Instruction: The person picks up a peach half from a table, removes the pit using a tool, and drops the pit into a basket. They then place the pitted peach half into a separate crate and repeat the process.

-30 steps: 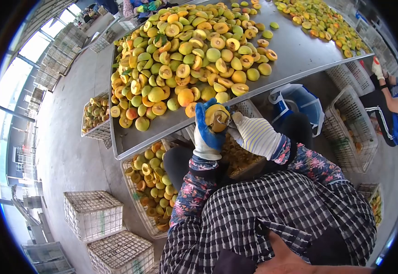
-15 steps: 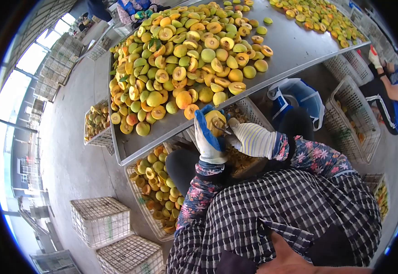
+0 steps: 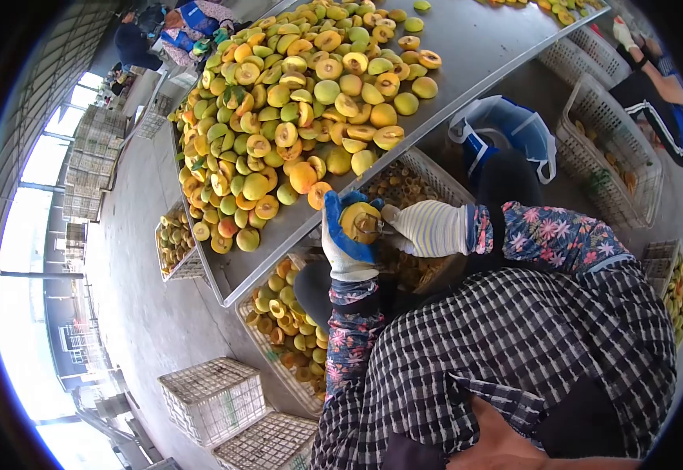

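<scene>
My left hand [image 3: 345, 244], in a blue and white glove, grips a halved yellow peach [image 3: 359, 221] with its cut face up. My right hand [image 3: 426, 228], in a striped white glove, presses a small metal pitting tool [image 3: 379, 225] into the middle of that half. Both hands are held just off the near edge of a steel table [image 3: 475, 55]. A big heap of whole and halved peaches [image 3: 294, 117] lies on the table. Under my hands stands a basket of pits [image 3: 404, 270].
A white basket of cut peaches [image 3: 287, 329] stands on the floor below the table, another basket [image 3: 173, 239] further left. Several empty white crates [image 3: 212, 395] sit bottom left. A blue bucket [image 3: 506, 133] and a basket [image 3: 608, 149] stand right. Other workers [image 3: 663, 86] sit around.
The view has swung, so table and hands appear shifted left and down. My hands keep the same hold on the peach half and the tool, the tool turning in the pit.
</scene>
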### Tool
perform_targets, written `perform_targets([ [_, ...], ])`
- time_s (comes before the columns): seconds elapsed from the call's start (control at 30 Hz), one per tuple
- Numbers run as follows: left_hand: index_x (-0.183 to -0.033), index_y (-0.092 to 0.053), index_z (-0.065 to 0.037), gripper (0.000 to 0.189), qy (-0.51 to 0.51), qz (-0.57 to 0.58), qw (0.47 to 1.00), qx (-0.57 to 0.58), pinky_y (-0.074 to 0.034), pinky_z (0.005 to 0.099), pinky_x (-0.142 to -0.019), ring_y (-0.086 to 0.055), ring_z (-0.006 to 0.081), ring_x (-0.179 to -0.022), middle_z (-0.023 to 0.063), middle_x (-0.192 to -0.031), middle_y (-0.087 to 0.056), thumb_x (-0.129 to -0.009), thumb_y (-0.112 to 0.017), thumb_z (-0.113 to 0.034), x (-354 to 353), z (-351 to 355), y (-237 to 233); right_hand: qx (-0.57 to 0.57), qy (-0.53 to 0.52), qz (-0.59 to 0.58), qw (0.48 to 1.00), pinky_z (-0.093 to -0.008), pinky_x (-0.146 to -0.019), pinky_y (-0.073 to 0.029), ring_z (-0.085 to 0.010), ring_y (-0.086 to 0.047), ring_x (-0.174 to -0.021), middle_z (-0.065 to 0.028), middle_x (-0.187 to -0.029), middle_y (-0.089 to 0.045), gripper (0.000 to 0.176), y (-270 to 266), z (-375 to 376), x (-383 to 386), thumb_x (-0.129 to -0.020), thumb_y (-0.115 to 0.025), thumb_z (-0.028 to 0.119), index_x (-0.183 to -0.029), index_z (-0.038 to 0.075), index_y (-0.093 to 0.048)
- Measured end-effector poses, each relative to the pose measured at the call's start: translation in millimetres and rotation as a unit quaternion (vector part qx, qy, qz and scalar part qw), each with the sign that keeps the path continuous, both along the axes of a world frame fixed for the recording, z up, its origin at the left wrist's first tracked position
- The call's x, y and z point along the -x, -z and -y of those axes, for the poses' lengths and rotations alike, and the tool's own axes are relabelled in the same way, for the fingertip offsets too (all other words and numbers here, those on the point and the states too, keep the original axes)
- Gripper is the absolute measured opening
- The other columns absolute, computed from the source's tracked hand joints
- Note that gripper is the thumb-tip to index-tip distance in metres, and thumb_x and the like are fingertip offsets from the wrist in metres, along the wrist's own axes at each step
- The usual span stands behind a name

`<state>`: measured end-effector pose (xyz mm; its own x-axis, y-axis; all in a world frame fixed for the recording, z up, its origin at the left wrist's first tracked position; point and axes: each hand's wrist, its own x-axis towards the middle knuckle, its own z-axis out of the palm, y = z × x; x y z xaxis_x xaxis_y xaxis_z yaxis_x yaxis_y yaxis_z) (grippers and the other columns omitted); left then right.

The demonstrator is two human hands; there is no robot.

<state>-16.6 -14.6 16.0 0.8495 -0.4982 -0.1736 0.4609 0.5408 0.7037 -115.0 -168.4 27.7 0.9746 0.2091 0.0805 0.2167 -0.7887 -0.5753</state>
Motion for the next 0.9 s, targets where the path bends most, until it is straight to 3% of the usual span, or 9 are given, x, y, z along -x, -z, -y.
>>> perform_targets([
  [0.1, -0.120, -0.049, 0.001, 0.039, 0.023, -0.029, 0.999, -0.009, -0.051, 0.0482, -0.093, -0.060, 0.0297, -0.095, 0.0157, -0.104, -0.060, -0.103, -0.043, -0.034, 0, 0, -6, 0.041, -0.021, -0.045, 0.998, -0.0465, -0.060, -0.051, -0.0391, -0.064, -0.068, -0.0195, -0.073, -0.063, 0.041, -5, 9, -5, -0.094, -0.055, 0.030, -0.117, -0.003, -0.049],
  [0.27, -0.129, -0.048, 0.001, 0.046, 0.048, -0.032, 0.984, 0.169, -0.049, 0.0489, -0.097, -0.055, 0.0313, -0.113, 0.0170, -0.119, -0.058, -0.102, -0.044, -0.036, 5, 7, -24, -0.282, 0.001, 0.002, 0.959, -0.0423, -0.073, -0.051, -0.0377, -0.064, -0.085, -0.0212, -0.091, -0.065, 0.030, 33, 10, -22, -0.096, -0.056, 0.024, -0.113, 0.000, -0.053],
  [0.4, -0.135, -0.041, 0.000, 0.043, -0.014, 0.039, 0.991, 0.130, -0.048, 0.0461, -0.101, -0.052, 0.0290, -0.120, 0.0151, -0.131, -0.050, -0.101, -0.048, -0.026, 7, 14, 1, -0.281, 0.042, 0.018, 0.959, -0.0388, -0.079, -0.050, -0.0339, -0.061, -0.095, -0.0203, -0.101, -0.063, 0.024, 31, 1, -18, -0.099, -0.053, 0.019, -0.111, -0.001, -0.053],
  [0.53, -0.137, -0.037, -0.001, 0.045, -0.110, 0.442, 0.854, -0.253, -0.048, 0.0355, -0.097, -0.056, 0.0237, -0.113, 0.0113, -0.125, -0.053, -0.096, -0.054, -0.004, 6, 6, 23, -0.351, 0.075, 0.092, 0.929, -0.0392, -0.083, -0.049, -0.0331, -0.062, -0.094, -0.0195, -0.102, -0.064, 0.035, 19, 1, -8, -0.097, -0.057, 0.027, -0.115, -0.002, -0.052],
  [0.6, -0.131, -0.046, 0.000, 0.042, -0.037, 0.253, 0.959, -0.120, -0.047, 0.0318, -0.093, -0.058, 0.0199, -0.104, 0.0101, -0.115, -0.060, -0.102, -0.045, -0.029, 12, 10, 2, -0.289, 0.122, 0.033, 0.949, -0.0389, -0.085, -0.049, -0.0319, -0.063, -0.093, -0.0186, -0.102, -0.064, 0.042, -10, 2, -9, -0.094, -0.061, 0.032, -0.117, -0.002, -0.051],
  [0.7, -0.121, -0.058, 0.001, 0.073, -0.034, 0.197, 0.968, -0.151, -0.045, 0.0312, -0.093, -0.059, 0.0167, -0.099, 0.0096, -0.109, -0.064, -0.101, -0.022, -0.060, 16, 24, 1, -0.364, 0.112, 0.073, 0.922, -0.0381, -0.086, -0.048, -0.0312, -0.064, -0.094, -0.0182, -0.102, -0.065, 0.055, -2, -12, -28, -0.087, -0.071, 0.032, -0.123, -0.003, -0.048],
  [0.73, -0.122, -0.058, 0.001, 0.073, -0.042, 0.196, 0.968, -0.150, -0.045, 0.0308, -0.093, -0.059, 0.0166, -0.099, 0.0094, -0.109, -0.064, -0.101, -0.022, -0.059, 17, 26, 2, -0.379, 0.110, 0.062, 0.917, -0.0377, -0.087, -0.048, -0.0304, -0.063, -0.095, -0.0179, -0.102, -0.065, 0.057, 0, -12, -32, -0.086, -0.072, 0.031, -0.124, -0.003, -0.047],
  [0.77, -0.122, -0.057, 0.001, 0.073, -0.050, 0.194, 0.968, -0.149, -0.045, 0.0304, -0.092, -0.059, 0.0164, -0.099, 0.0091, -0.109, -0.064, -0.101, -0.023, -0.059, 19, 28, 1, -0.392, 0.110, 0.000, 0.914, -0.0291, -0.092, -0.045, -0.0123, -0.055, -0.102, -0.0023, -0.111, -0.058, 0.049, -6, -11, -34, -0.089, -0.070, 0.014, -0.130, 0.001, -0.047],
  [0.9, -0.122, -0.057, 0.001, 0.073, -0.041, 0.160, 0.972, -0.168, -0.045, 0.0280, -0.090, -0.059, 0.0162, -0.098, 0.0094, -0.110, -0.064, -0.101, -0.024, -0.061, 23, 25, -2, -0.518, 0.098, -0.010, 0.850, -0.0283, -0.088, -0.046, -0.0150, -0.056, -0.095, -0.0052, -0.104, -0.058, 0.042, 1, -15, -38, -0.087, -0.067, 0.006, -0.124, 0.000, -0.049],
])
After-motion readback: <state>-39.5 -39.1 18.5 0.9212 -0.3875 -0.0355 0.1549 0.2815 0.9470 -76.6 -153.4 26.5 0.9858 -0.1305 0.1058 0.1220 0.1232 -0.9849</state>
